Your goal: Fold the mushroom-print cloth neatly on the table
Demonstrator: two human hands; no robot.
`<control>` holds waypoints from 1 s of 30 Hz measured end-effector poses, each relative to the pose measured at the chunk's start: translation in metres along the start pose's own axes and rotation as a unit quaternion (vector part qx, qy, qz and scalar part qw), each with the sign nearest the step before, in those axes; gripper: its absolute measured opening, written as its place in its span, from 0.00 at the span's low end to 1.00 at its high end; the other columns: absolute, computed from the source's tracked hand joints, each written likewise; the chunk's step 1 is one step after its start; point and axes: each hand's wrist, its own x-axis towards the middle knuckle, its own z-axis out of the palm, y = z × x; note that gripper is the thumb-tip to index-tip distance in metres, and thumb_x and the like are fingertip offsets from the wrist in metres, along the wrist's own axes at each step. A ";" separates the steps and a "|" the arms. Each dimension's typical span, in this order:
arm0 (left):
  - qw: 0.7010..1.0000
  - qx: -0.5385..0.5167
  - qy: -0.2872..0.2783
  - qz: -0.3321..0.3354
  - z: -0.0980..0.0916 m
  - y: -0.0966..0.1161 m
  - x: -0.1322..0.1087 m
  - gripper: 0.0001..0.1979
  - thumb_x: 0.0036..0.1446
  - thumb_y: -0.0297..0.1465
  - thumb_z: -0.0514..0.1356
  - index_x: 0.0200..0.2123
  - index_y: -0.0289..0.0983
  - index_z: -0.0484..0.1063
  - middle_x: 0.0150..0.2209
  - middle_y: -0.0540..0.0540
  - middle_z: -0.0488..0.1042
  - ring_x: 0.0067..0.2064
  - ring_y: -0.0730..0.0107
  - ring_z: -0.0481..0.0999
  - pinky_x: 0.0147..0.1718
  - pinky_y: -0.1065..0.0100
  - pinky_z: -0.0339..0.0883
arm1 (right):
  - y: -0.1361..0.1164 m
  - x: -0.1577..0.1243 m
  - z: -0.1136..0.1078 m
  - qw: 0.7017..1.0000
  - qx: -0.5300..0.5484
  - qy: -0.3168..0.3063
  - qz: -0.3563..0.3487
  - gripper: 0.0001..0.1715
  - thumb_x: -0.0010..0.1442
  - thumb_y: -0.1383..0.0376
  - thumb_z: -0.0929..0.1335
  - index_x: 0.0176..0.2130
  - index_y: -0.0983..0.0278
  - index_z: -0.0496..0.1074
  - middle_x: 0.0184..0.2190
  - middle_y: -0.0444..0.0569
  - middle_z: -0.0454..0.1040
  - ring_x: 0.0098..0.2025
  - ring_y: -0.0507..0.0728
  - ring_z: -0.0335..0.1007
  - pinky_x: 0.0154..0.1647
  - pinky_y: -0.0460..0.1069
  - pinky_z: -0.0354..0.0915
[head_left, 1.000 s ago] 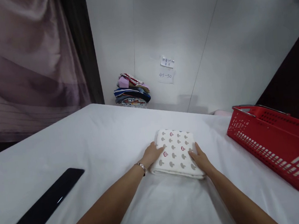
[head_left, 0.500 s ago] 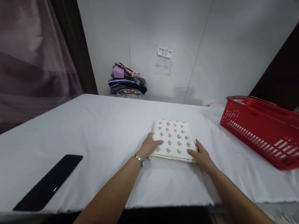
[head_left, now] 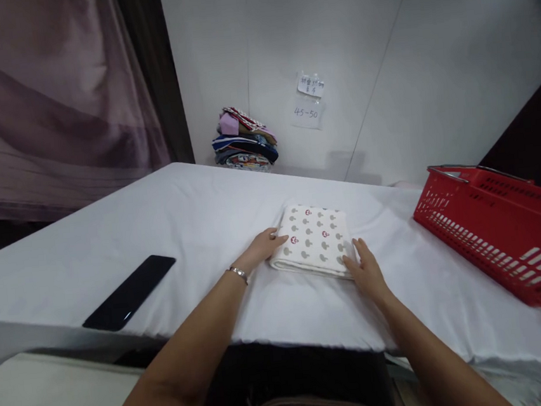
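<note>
A folded white cloth (head_left: 313,240), printed with grey mushroom-like shapes and a few red ones, lies flat on the white-covered table. At its left edge is my left hand (head_left: 262,245), fingers apart, the thumb reaching onto the cloth's border. A silver bracelet (head_left: 238,274) circles that wrist. My right hand (head_left: 367,270) touches the opposite edge near the front corner, its thumb on the cloth and its fingers spread along the side. Neither hand is wrapped around the cloth, which stays on the tabletop.
To the right stands a red plastic basket (head_left: 497,226) with metal handles. A dark flat panel (head_left: 130,293) lies near the table's left front edge. Against the wall rises a stack of folded fabrics (head_left: 245,141), with paper labels (head_left: 307,111) beside it. A pinkish curtain (head_left: 50,103) hangs at left.
My view has shifted, so most things appear farther right. Both hands remain at the cloth's two sides; the left thumb now lies closer to the cloth's edge. The cloth is still folded.
</note>
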 end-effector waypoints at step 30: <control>0.937 0.292 -0.010 0.190 -0.011 0.020 -0.040 0.27 0.53 0.50 0.54 0.51 0.41 0.67 0.61 0.45 0.57 0.61 0.56 0.57 0.56 0.62 0.52 | -0.009 0.000 -0.019 0.937 -0.167 -0.212 -0.222 0.29 0.60 0.53 0.61 0.58 0.57 0.60 0.59 0.50 0.60 0.62 0.61 0.52 0.63 0.63 0.42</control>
